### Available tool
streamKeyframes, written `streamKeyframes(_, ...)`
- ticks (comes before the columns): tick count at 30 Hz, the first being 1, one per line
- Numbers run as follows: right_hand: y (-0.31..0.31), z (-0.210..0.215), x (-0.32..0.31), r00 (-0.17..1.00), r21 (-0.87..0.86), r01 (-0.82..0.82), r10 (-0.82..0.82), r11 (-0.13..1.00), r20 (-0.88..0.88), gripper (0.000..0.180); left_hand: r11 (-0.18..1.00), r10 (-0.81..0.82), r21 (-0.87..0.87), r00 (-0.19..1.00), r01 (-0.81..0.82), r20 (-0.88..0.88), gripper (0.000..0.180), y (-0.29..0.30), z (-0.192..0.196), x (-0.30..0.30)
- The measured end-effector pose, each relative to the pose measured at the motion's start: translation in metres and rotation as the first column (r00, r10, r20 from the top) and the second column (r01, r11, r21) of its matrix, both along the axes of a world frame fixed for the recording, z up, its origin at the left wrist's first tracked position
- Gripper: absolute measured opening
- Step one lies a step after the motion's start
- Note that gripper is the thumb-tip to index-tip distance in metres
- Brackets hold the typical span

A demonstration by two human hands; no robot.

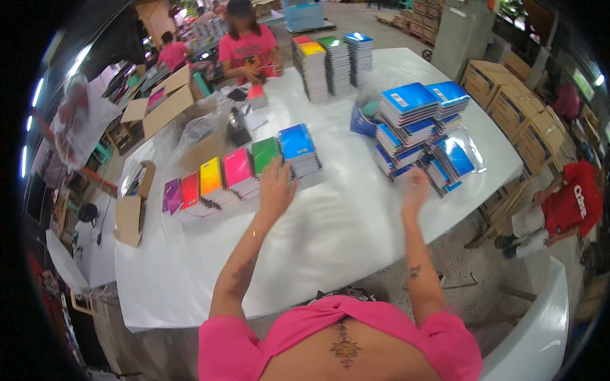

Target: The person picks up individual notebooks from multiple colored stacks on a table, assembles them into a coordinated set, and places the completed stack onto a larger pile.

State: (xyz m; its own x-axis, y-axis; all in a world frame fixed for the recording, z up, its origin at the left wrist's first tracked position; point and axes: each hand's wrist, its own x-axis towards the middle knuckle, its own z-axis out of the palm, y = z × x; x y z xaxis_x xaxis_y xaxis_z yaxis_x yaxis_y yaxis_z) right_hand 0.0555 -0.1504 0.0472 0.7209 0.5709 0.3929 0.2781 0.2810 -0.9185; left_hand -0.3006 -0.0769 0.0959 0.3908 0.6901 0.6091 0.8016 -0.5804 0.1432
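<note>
My left hand (277, 188) is open, fingers stretched out against the front of the green notebook stack (265, 152), beside the blue notebook stack (297, 143). That row also holds a pink stack (237, 166), a yellow stack (211, 178), a red stack (190, 190) and low purple notebooks (172, 195). My right hand (415, 190) is raised near the front of a heaped pile of blue notebooks (408, 98). Motion smears its fingers, so whether they hold anything is unclear.
Tall notebook stacks (312, 63) stand at the table's far side, near a person in pink (248, 47). Open cardboard boxes (168, 105) and clear plastic lie at left. Cartons (518, 108) line the right, where a person in red (575, 197) appears. A white chair (540, 324) is lower right.
</note>
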Motion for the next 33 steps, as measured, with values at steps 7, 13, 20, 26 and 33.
streamKeyframes(7,0.108,0.034,-0.177,0.494,-0.210,-0.303,0.341,0.930,0.800,0.054,0.968,0.151,-0.160,0.960,-0.192,-0.237,0.041,0.063,-0.019,-0.031)
streamKeyframes(13,0.147,0.033,-0.190,0.340,-0.302,-0.109,0.321,0.947,0.884,0.031,0.982,0.153,-0.156,0.933,-0.106,0.326,0.028,0.049,0.018,-0.055)
streamKeyframes(20,0.016,-0.005,-0.204,0.530,-0.277,-0.692,0.730,0.667,0.431,0.030,0.999,-0.046,0.039,0.881,0.031,0.472,0.035,-0.084,0.049,-0.144)
streamKeyframes(26,-0.041,-0.070,-0.271,0.202,-0.561,-0.608,0.793,0.562,0.574,0.032,0.857,-0.350,-0.400,0.937,0.324,0.007,0.039,-0.191,-0.120,-0.203)
streamKeyframes(33,0.037,0.000,-0.348,0.491,-0.186,-0.452,0.417,0.873,0.765,0.041,0.966,-0.221,-0.116,0.970,0.232,0.100,0.042,-0.093,-0.068,-0.211)
